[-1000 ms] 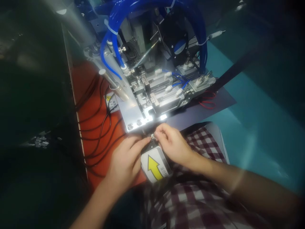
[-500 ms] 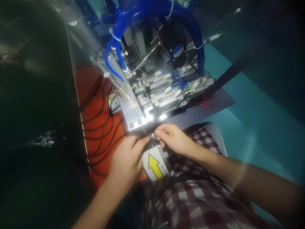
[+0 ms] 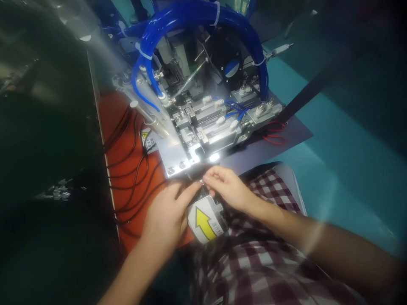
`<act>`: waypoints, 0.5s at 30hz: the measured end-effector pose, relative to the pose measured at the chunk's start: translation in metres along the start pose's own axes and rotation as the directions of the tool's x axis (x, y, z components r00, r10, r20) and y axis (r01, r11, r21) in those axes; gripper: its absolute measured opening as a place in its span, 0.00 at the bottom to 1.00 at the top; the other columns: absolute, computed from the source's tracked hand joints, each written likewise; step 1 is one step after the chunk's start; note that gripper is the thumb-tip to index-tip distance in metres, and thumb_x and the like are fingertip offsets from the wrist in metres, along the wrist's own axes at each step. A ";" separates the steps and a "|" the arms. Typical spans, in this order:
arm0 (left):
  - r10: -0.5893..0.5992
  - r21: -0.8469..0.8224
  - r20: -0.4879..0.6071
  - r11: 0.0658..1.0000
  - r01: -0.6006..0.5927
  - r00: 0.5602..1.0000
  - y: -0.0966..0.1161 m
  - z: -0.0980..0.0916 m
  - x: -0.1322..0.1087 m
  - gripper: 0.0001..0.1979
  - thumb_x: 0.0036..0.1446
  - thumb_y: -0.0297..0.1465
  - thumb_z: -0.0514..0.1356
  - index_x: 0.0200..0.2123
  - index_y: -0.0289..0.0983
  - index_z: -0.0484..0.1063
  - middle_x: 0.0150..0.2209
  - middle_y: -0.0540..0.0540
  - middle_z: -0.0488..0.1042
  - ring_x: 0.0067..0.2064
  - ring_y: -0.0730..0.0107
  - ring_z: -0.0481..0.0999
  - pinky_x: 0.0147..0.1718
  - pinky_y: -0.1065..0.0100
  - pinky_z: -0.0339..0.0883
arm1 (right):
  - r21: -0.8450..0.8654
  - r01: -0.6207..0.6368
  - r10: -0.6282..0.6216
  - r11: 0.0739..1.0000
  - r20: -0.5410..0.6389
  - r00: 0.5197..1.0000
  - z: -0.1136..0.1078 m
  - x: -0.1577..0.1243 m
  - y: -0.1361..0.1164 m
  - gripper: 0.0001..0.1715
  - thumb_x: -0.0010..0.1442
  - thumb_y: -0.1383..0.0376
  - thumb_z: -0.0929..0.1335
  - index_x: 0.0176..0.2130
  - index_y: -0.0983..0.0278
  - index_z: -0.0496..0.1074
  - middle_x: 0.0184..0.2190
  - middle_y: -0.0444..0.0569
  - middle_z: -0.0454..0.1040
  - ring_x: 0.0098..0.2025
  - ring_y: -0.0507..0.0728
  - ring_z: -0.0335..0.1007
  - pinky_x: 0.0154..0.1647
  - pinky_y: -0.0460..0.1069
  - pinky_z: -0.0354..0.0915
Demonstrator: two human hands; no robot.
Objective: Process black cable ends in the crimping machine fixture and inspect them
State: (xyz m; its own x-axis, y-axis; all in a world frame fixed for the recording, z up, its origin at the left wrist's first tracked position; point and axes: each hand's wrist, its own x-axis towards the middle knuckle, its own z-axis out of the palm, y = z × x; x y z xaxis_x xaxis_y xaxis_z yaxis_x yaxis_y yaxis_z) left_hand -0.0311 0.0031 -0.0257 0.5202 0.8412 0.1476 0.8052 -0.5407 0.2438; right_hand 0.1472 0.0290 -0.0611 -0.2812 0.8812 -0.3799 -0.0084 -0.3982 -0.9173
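Note:
My left hand (image 3: 167, 209) reaches in from the left, its thumb stretched toward my right hand's fingertips; its other fingers are mostly hidden. My right hand (image 3: 224, 186) is closed in a pinch beside that thumb tip. Between the two lies a small shiny metal piece (image 3: 202, 182), largely covered by fingers and too small to name. Just below is a motor-like unit (image 3: 205, 220) with a white label and a yellow arrow. Above both hands ends the metal plate (image 3: 173, 163) of a machine with pneumatic cylinders (image 3: 219, 131).
Thick blue air hoses (image 3: 190, 15) arch over the machine. Black cables (image 3: 136, 169) run across the orange-red surface (image 3: 124, 123) at left, near a warning label (image 3: 149, 140). Thin red wires (image 3: 275, 133) loop at right. Small metal parts (image 3: 59, 190) lie in the dark area at left.
The whole view has shifted slightly, so the machine sits a little further left. Both hands stay together at the small metal piece, which is now more covered by my fingers.

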 end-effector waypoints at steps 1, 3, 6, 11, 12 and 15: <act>-0.011 0.013 0.012 1.000 0.011 1.000 0.001 0.000 0.001 0.19 0.62 0.23 0.47 0.50 0.34 0.73 0.34 0.43 0.70 0.32 0.67 0.73 0.27 0.69 0.68 | -0.045 0.031 -0.032 0.999 -0.015 0.999 0.001 -0.001 0.001 0.10 0.62 0.63 0.64 0.29 0.63 0.63 0.19 0.38 0.65 0.22 0.49 0.64 0.29 0.47 0.61; -0.032 0.030 0.021 0.999 0.031 0.999 0.003 0.000 0.001 0.19 0.61 0.22 0.47 0.50 0.35 0.73 0.35 0.43 0.70 0.32 0.66 0.73 0.26 0.68 0.67 | -0.174 0.117 -0.131 0.978 -0.070 0.989 0.003 -0.003 0.003 0.10 0.62 0.63 0.63 0.29 0.62 0.62 0.19 0.38 0.64 0.23 0.50 0.63 0.28 0.47 0.60; -0.053 0.011 0.009 0.999 0.053 0.999 0.002 0.002 0.000 0.19 0.61 0.22 0.47 0.49 0.35 0.73 0.36 0.42 0.70 0.35 0.65 0.73 0.29 0.67 0.69 | -0.278 0.191 -0.234 0.941 -0.130 0.963 0.005 -0.005 0.007 0.10 0.63 0.64 0.62 0.29 0.62 0.61 0.22 0.39 0.63 0.25 0.50 0.60 0.28 0.47 0.58; -0.007 -0.182 -0.020 0.983 0.004 1.000 -0.009 0.003 -0.005 0.17 0.62 0.23 0.49 0.50 0.38 0.72 0.40 0.44 0.71 0.40 0.68 0.73 0.36 0.69 0.70 | -0.002 0.068 -0.068 0.998 -0.005 0.998 0.001 -0.004 0.009 0.13 0.64 0.59 0.62 0.30 0.63 0.63 0.23 0.40 0.65 0.23 0.49 0.62 0.29 0.47 0.61; -0.034 -0.216 -0.035 0.976 0.026 0.999 -0.011 0.002 -0.007 0.16 0.63 0.24 0.50 0.50 0.38 0.71 0.42 0.44 0.71 0.42 0.69 0.73 0.39 0.69 0.70 | 0.021 0.052 -0.052 0.998 0.003 0.999 0.000 -0.004 0.008 0.14 0.64 0.59 0.62 0.29 0.63 0.64 0.24 0.40 0.66 0.24 0.49 0.62 0.30 0.47 0.61; -0.172 -0.255 -0.023 0.953 0.160 0.985 -0.014 -0.003 -0.016 0.11 0.62 0.27 0.54 0.47 0.38 0.70 0.42 0.46 0.73 0.43 0.69 0.74 0.42 0.69 0.70 | 0.046 0.027 -0.026 0.999 -0.016 1.000 0.000 -0.004 0.003 0.11 0.61 0.61 0.65 0.28 0.64 0.65 0.22 0.39 0.66 0.24 0.49 0.63 0.30 0.47 0.61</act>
State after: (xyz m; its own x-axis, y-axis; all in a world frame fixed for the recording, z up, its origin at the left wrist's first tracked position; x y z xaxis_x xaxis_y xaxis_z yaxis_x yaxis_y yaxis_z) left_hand -0.0513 -0.0030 -0.0287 0.3675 0.9215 0.1252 0.7784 -0.3785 0.5009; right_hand 0.1486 0.0244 -0.0619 -0.2658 0.8953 -0.3576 -0.0599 -0.3856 -0.9207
